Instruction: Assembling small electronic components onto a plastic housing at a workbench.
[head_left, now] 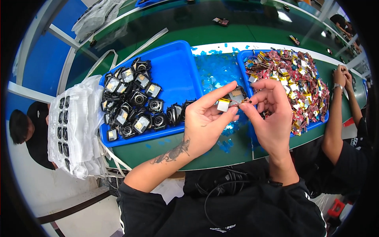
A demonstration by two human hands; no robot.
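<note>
My left hand (209, 120) is closed around a dark smartwatch case (237, 94), between thumb and fingers. A small silver battery pouch with yellow tape (223, 104) sticks out from the case near my left thumb. The fingertips of my right hand (272, 110) pinch a small part at the case's edge, perhaps a thin board or cable; my fingers partly hide it. Both hands are above the strip of table between two blue trays. Black watch cases (138, 98) are heaped in the left blue tray (173, 67), some showing silver batteries.
The right blue tray (241, 63) is piled with red circuit pieces and yellow-taped batteries (300, 87). Blue film scraps (213, 71) litter the green table between the trays. Stacked white plastic packs (79, 126) hold watch cases at left. A co-worker's arms (334, 118) reach in at right.
</note>
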